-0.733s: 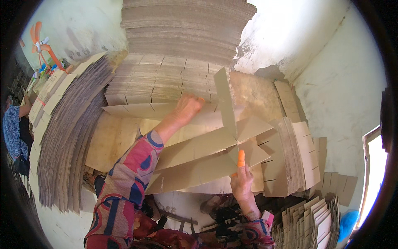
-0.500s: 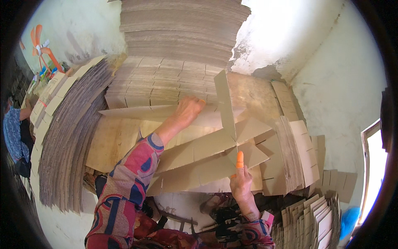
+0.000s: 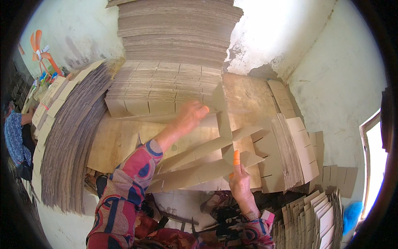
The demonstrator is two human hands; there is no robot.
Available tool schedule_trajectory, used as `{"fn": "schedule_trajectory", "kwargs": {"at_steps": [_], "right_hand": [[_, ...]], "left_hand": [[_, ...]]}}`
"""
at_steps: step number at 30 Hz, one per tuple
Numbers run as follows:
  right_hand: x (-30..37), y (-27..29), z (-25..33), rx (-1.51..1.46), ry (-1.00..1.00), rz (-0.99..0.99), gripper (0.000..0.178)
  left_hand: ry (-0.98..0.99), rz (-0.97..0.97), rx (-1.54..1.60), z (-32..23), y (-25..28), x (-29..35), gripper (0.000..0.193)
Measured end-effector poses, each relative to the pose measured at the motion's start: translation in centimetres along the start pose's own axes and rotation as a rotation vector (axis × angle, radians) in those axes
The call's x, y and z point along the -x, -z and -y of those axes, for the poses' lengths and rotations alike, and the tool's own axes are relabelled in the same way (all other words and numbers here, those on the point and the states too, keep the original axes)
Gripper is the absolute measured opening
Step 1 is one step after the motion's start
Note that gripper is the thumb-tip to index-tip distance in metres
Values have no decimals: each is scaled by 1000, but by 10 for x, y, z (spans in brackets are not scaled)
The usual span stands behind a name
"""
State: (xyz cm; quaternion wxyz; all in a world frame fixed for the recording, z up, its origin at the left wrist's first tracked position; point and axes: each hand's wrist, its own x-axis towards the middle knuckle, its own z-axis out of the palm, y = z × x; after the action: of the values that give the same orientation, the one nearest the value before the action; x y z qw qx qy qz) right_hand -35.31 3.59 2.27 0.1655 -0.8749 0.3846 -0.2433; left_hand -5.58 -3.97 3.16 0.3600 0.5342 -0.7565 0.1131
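My left hand (image 3: pixel 187 119) is closed, with an orange finger cover on one fingertip, and pinches the upper edge of a long slotted cardboard strip (image 3: pixel 155 118) on the far side of the board. In my right hand (image 3: pixel 241 182), also wearing an orange cover, are the near cardboard strips (image 3: pixel 195 173), gripped close to where they cross. A shorter cross strip (image 3: pixel 224 118) runs away from me, meeting the long strips at an angle. Its far end comes close to my left hand's strip; whether their slots are engaged I cannot tell. My right fingers partly hide the near crossing.
Slotted cardboard stacks (image 3: pixel 161 83) stand behind the wooden board (image 3: pixel 120 139). Tall piles (image 3: pixel 70 145) rise at left, with more sheets (image 3: pixel 286 153) at right and lower right. An orange fan (image 3: pixel 41 52) and another person (image 3: pixel 18 135) are at far left.
My left hand and the far strip have come slightly nearer and lower. The cross strip has dropped and shifted left a little. My right hand stays nearly in place at the near crossing.
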Motion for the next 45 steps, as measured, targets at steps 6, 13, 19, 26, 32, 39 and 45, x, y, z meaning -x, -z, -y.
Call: {"fn": "schedule_trajectory", "kwargs": {"at_steps": [6, 13, 19, 26, 32, 39, 45], "right_hand": [[19, 23, 18, 69, -21, 17, 85], [23, 23, 12, 179, 57, 209, 74], [23, 17, -10, 281, -133, 303, 56], [15, 63, -16, -127, -253, 269, 76], [22, 83, -77, 602, -377, -195, 70], [32, 80, -131, 762, -597, -114, 75], [44, 75, -148, 804, -519, -108, 66]], "left_hand": [[-13, -46, 160, -29, 18, 3, 7], [145, 341, 194, -27, 4, 45, 15], [189, 324, 159, -48, 55, 43, 44], [324, 792, 166, -128, 158, 116, 57], [238, 635, 189, -90, 128, 189, 40], [285, 673, 88, -78, 122, 184, 35], [298, 390, 34, -122, 120, 153, 75]]}}
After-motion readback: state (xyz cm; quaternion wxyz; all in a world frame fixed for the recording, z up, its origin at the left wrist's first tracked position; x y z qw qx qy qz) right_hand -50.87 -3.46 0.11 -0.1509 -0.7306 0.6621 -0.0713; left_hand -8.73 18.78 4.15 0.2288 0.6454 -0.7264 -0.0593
